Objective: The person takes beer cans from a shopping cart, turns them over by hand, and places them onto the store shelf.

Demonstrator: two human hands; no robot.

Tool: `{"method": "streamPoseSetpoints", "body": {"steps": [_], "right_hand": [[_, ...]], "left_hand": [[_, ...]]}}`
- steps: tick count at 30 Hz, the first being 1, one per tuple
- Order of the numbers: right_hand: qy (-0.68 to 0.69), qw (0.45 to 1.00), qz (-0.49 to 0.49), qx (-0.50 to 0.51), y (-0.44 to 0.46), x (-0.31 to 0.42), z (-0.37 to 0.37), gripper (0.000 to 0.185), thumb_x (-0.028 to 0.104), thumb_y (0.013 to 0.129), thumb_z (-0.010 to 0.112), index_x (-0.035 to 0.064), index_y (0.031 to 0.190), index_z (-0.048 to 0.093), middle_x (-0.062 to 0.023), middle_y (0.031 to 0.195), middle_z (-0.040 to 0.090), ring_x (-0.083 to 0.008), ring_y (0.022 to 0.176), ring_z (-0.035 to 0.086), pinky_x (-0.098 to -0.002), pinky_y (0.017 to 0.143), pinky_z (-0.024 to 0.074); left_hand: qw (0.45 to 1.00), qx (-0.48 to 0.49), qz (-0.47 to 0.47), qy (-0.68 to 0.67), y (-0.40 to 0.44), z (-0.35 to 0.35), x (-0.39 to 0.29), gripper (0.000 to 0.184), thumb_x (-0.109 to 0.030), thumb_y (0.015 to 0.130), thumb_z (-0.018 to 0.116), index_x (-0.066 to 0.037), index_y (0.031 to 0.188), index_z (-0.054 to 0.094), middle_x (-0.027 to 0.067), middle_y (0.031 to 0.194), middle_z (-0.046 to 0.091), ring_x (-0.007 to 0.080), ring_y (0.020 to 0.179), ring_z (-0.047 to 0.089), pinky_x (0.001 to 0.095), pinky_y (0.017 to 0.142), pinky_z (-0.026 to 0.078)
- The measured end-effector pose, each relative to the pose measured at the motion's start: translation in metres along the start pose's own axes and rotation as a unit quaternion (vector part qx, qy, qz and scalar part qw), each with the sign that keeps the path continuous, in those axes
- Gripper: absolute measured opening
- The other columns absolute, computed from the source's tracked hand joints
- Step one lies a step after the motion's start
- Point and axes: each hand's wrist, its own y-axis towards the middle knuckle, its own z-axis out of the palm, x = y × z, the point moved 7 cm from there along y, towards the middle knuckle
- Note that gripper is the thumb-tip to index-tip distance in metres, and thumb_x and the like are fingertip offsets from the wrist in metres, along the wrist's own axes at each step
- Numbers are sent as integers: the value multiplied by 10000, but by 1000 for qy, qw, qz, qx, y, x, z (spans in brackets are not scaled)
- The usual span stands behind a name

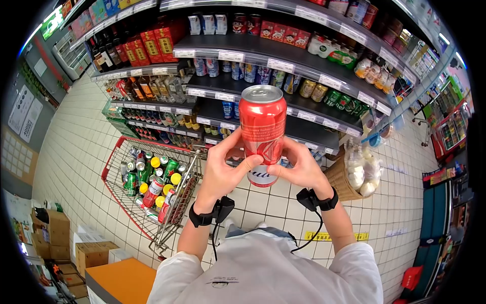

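A tall red beer can [262,119] with a silver top and a white band near its base stands upright between my two hands, in front of the shelves. My left hand [226,164] grips its left side, thumb across the front. From the right, my right hand [302,164] holds the same can, its thumb also on the front near the white band. The fingers behind the can are partly hidden. To the left stands a shopping cart [112,161] with red edges, holding many loose cans, several green, red and yellow-topped.
Store shelves [283,66] with drinks and price tags curve across the front. A wicker basket [345,183] with bagged white goods stands to the right. Cardboard boxes [93,255] and an orange-topped counter [121,281] are at the lower left. Tiled floor [253,202] lies below.
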Motion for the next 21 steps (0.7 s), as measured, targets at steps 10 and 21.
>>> {"method": "streamPoseSetpoints", "body": {"steps": [10, 21], "right_hand": [[68, 996, 12, -60, -29, -47, -72, 767, 222, 798, 852, -34, 1416, 476, -104, 1233, 652, -162, 1109, 624, -342, 995, 492], [10, 977, 130, -169, -62, -194, -123, 695, 81, 671, 883, 31, 1306, 603, -139, 1352, 599, -287, 1278, 556, -376, 1074, 437]], "left_hand": [[998, 17, -52, 12, 28, 75, 40, 562, -215, 947, 694, 57, 1381, 463, 129, 1230, 631, 173, 1109, 608, 349, 972, 491], [987, 111, -60, 96, 43, 125, 162, 769, -84, 781, 795, -13, 1463, 447, 190, 1436, 497, 350, 1341, 473, 420, 1117, 367]]}}
